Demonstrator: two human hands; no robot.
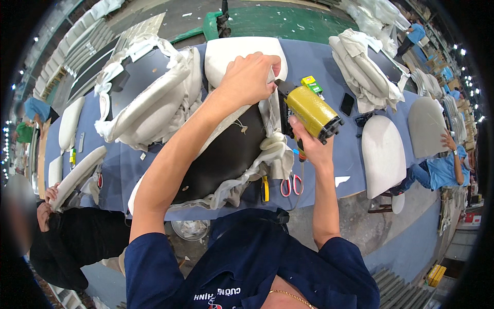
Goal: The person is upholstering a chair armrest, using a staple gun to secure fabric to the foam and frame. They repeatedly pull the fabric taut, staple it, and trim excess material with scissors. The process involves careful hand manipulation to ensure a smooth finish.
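My right hand [315, 148] is closed around the grip of a yellow staple gun [312, 111]. The gun's nose points toward my left hand [250, 77], at the far rim of an upholstered chair part [221, 154]. That part lies with its black board facing up and off-white fabric [272, 149] gathered along its edge. My left fingers are bent and closed on the fabric at this rim, close to the gun's nose; the fingertips are partly hidden. Red-handled scissors [292, 186] and a yellow utility knife [265, 189] lie by the near table edge.
The blue-covered table [329, 165] carries other fabric-covered parts [149, 92], a white padded panel [383, 154], a small green-yellow box [312, 85] and a phone [347, 104]. At left, a person in black holds a padded piece [80, 177]. A person in blue touches a grey panel [427, 126] at right.
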